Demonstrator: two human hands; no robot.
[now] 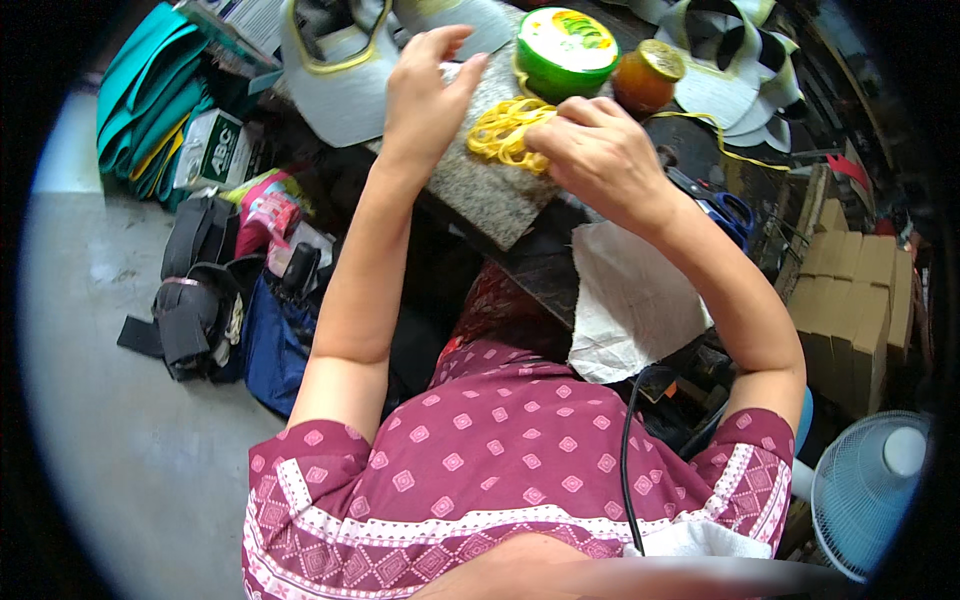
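A tangled pile of narrow yellow tape (492, 135) lies on a speckled grey stone slab (480, 205). My right hand (605, 155) is closed at the pile's right edge, its fingertips pinched against the loops. To the left, my left hand (425, 100) is raised over the slab with thumb and fingers apart, and I see nothing in it. Beside that hand sits a light grey cap (345, 95) with yellow edging, and part of another grey cap (470, 28) shows behind. Behind the tape stand a round green tub (565, 75) and a brownish-orange jar (642, 85).
More grey caps (725, 85) are stacked at the far right. Blue-handled scissors (730, 215) lie right of my right wrist, above a white cloth (635, 300). Cardboard boxes (845, 310) and a fan (870, 490) stand right; bags (275, 340) and teal folded material (150, 90) sit left.
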